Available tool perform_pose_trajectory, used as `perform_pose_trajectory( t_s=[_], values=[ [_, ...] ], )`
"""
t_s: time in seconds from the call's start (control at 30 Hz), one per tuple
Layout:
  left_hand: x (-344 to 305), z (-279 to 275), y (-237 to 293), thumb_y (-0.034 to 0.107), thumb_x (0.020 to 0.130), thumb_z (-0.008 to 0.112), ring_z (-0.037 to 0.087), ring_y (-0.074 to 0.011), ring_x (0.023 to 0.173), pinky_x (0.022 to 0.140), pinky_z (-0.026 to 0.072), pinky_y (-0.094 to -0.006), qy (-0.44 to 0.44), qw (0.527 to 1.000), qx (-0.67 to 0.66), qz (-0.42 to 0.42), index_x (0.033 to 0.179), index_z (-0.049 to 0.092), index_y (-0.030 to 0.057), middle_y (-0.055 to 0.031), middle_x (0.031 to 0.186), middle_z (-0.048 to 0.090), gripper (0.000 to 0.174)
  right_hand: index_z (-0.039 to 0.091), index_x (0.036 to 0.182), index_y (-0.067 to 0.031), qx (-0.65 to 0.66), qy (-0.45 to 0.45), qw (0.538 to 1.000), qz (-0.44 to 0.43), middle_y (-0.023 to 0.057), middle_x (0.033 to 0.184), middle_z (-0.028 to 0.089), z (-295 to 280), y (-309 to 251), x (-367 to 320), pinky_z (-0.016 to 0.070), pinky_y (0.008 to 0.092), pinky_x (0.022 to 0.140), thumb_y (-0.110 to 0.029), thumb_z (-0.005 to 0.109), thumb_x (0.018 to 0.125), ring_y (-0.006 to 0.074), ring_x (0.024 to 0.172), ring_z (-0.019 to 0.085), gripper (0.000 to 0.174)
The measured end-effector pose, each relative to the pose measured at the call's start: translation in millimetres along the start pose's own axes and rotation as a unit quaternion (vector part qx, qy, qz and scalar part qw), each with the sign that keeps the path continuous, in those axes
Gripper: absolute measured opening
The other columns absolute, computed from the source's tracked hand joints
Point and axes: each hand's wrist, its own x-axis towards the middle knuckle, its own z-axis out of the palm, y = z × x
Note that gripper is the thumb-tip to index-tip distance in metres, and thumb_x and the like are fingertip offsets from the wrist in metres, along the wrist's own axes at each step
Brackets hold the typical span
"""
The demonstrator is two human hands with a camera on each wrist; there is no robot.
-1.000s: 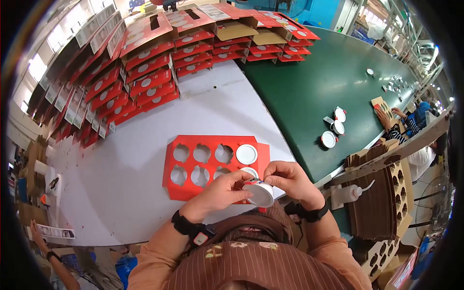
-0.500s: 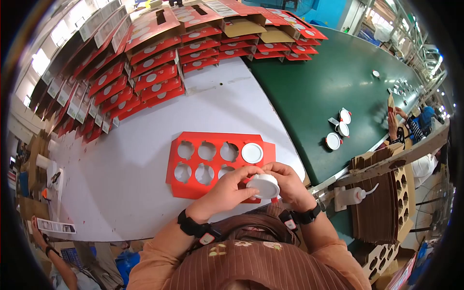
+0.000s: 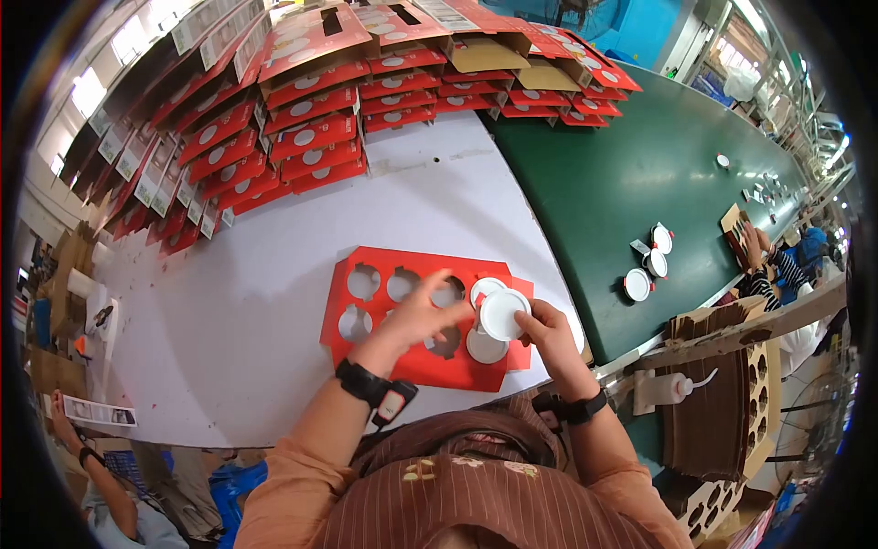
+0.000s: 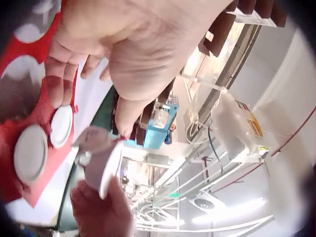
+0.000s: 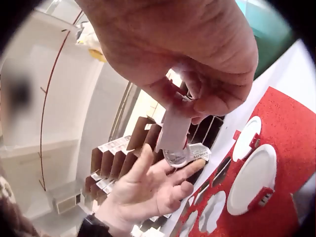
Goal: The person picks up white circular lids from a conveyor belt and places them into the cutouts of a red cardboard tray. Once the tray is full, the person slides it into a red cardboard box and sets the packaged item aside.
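My right hand (image 3: 554,339) pinches a round white disc (image 3: 505,315) by its edge, above the right end of a red card tray (image 3: 412,366) with round holes. Its fingers and thumb also show on the disc in the left wrist view. My left hand (image 3: 416,316) is beside the disc with fingers spread, over the tray's middle; in the right wrist view this hand (image 5: 148,195) has its fingertips by a clear printed piece (image 5: 180,157) at the disc. Two white discs (image 3: 487,346) sit in the tray's right-hand holes, the upper one partly hidden.
Stacked red cartons (image 3: 311,137) stand at the back left. Several white discs (image 3: 637,285) lie on the green surface (image 3: 585,201) at right. A white bottle (image 3: 666,389) and stacked brown card inserts (image 3: 713,421) are at the right. Another person's hands (image 3: 754,245) work beyond.
My left hand has let go of the disc and moved left and up with fingers spread. The disc, in my right hand, is raised over the tray; the lower seated disc is uncovered.
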Motion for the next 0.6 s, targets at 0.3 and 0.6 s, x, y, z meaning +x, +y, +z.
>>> perform_pose_trajectory(
  t_s=[0.3,0.6],
  values=[
    [41.5,-36.3,-28.8,0.025,0.087,0.056,0.047,-0.0089,0.055,0.047,0.0335,-0.0246,-0.015,0.968,-0.102,-0.23,0.075,0.043,0.0139,0.0036,0.07,0.042,0.02,0.058,0.102,0.0023,0.065,-0.017,0.995,0.069,0.0023,0.075,0.057,9.1,8.4,29.0,0.0422,0.0229,0.056,-0.016,0.057,0.089,0.0083,0.062,0.05,0.022],
    [2.7,-14.4,-29.6,0.017,0.089,0.053,0.048,-0.0081,0.052,0.049,0.0373,-0.0256,0.025,0.963,-0.191,-0.189,0.084,0.045,0.0131,0.0032,0.069,0.044,0.009,0.058,0.105,0.0053,-0.231,0.061,0.97,-0.037,0.0192,0.076,0.062,41.5,12.0,33.8,0.0489,0.038,0.063,-0.02,0.06,0.085,0.0299,0.069,0.062,0.032]
  ],
)
